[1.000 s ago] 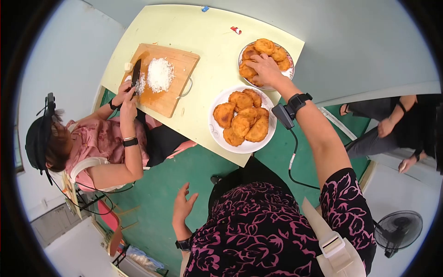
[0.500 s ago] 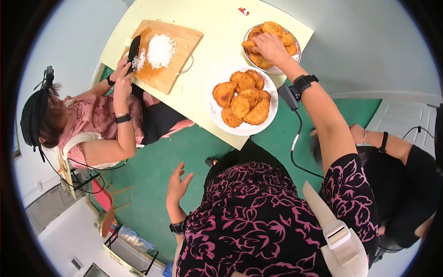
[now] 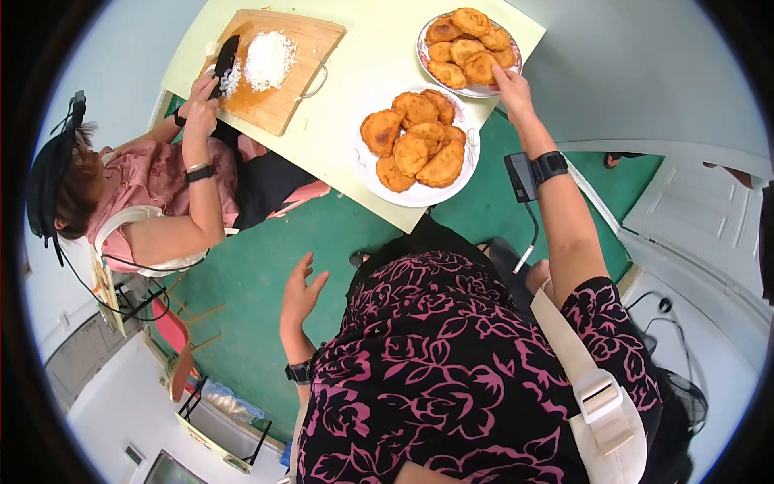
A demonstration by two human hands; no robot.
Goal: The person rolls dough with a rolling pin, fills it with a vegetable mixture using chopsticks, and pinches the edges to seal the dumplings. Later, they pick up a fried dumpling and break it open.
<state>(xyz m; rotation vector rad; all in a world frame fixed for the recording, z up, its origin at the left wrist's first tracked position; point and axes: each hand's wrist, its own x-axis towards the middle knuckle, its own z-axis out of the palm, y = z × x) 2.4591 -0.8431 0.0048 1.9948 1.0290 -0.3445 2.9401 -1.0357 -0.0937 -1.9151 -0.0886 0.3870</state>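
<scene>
My right hand (image 3: 514,93) reaches over the near right rim of the far plate (image 3: 422,55), its fingertips closed at the edge of a golden fried pastry (image 3: 481,68). Several more fried pastries lie heaped on that plate. Closer to me, a white patterned plate (image 3: 364,165) holds another pile of fried pastries (image 3: 411,153), and neither hand touches it. Held in the air over the floor, left of my body, my left hand (image 3: 300,294) has its fingers apart and nothing in it.
Both plates stand on a pale yellow table (image 3: 363,48). At the left, a co-worker (image 3: 173,185) holds a black knife (image 3: 227,63) over a wooden cutting board (image 3: 318,40) with chopped white food (image 3: 270,60). A wall (image 3: 613,73) borders the table's right side.
My right hand has moved from the pastry at the far plate's left side to one at its near right edge. The person at the right has mostly left view. The camera view has shifted.
</scene>
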